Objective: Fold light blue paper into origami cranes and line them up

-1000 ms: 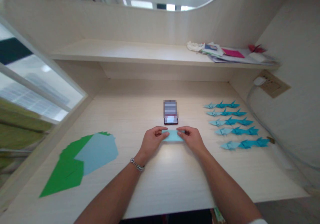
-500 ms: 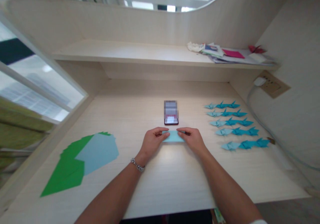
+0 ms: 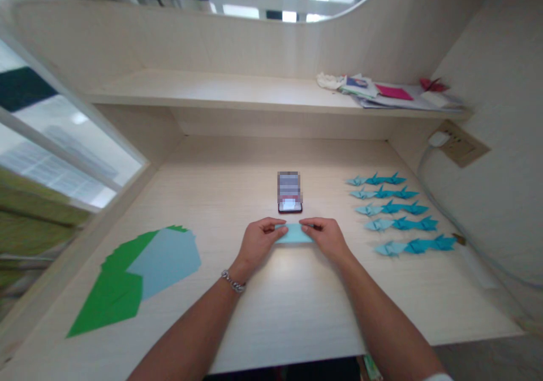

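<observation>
A folded light blue paper lies on the pale wooden desk near its middle. My left hand pinches its left end with fingers curled. My right hand pinches its right end the same way. Just beyond the paper a phone lies flat on the desk. A metal bracelet circles my left wrist.
Loose green and light blue sheets lie at the desk's left. Rows of several blue paper cranes sit at the right. A shelf above holds papers. A wall socket with a cable is at right.
</observation>
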